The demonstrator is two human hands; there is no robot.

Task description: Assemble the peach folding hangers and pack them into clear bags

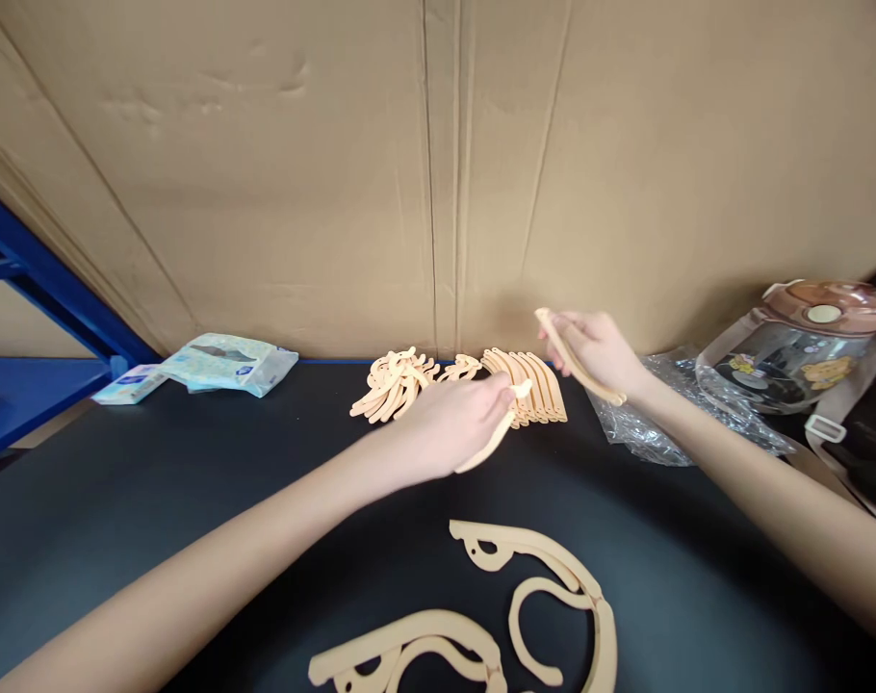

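Note:
Over the middle of the table, my left hand (449,423) is closed on a beige curved hanger piece (492,445); a small bit, perhaps a second piece, shows by its fingertips. My right hand (598,354), raised farther back on the right, grips a slim curved hanger arm (579,356). Behind my left hand lie a loose heap of hanger pieces (391,387) and a neat row of curved hanger arms (543,385). Near the front edge rest two folding hangers with hooks, one jointed and spread (603,635), the other (409,630) cut off by the frame.
A crinkled clear plastic bag (655,423) lies at the right beside a transparent bottle (791,356) with a strap. Tissue packs (228,361) sit at the back left, near a blue metal frame (55,289). Cardboard (300,192) stands behind the black table (322,549).

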